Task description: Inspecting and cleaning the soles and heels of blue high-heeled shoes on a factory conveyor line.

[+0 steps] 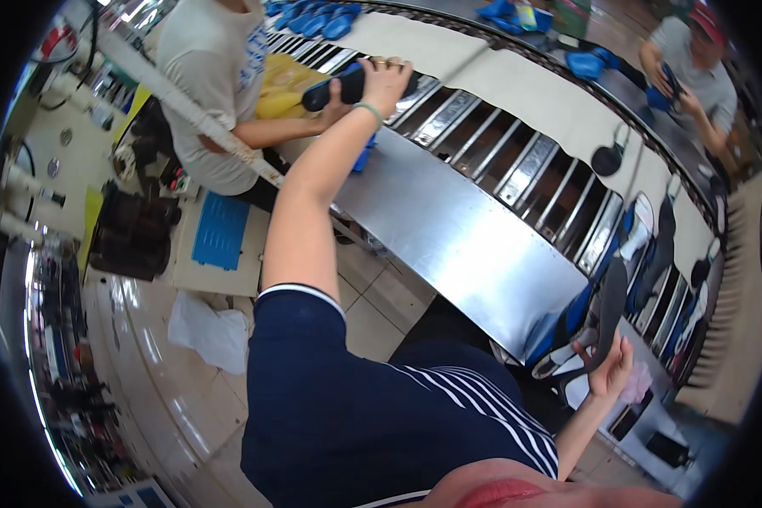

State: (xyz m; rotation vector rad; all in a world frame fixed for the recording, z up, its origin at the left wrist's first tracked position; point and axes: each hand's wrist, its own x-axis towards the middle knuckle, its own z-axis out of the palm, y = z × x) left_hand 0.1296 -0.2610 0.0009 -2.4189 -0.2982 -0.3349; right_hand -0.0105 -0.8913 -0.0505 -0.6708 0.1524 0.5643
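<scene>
- Far left, a big brown lump [134,230] sits on the machine, too murky to make out.
- A white cloth [212,332] is below that, and a blue panel [220,230] just above and to the right of it.
- Co-worker [207,63] in a pale tee is up top, with a yellow bag [284,83] right beside them.
- The black shoe [353,83] is up above the near end of the metal table, lying roughly sideways. Co-worker's hand [334,108] is on it too.
- My left hand [385,89] is on the right part of that shoe, fingers bent over its top edge. Can't see the thumb properly.
- Metal table [449,229] runs across the middle, with the slats [529,165] and a white belt [559,102] beyond it.
- Grey sole [611,305] stands tilted at the table's right end, next to some blue-and-grey shoes.
- My right hand [611,368] has the lower part of that sole, thumb on one side, fingers loosely curled and half open on the other.
- Pink bundle [635,383] just past it, black phone-like thing [669,449] lower down.
- Second co-worker [720,93], red cap, top right, both hands on something blue.
</scene>
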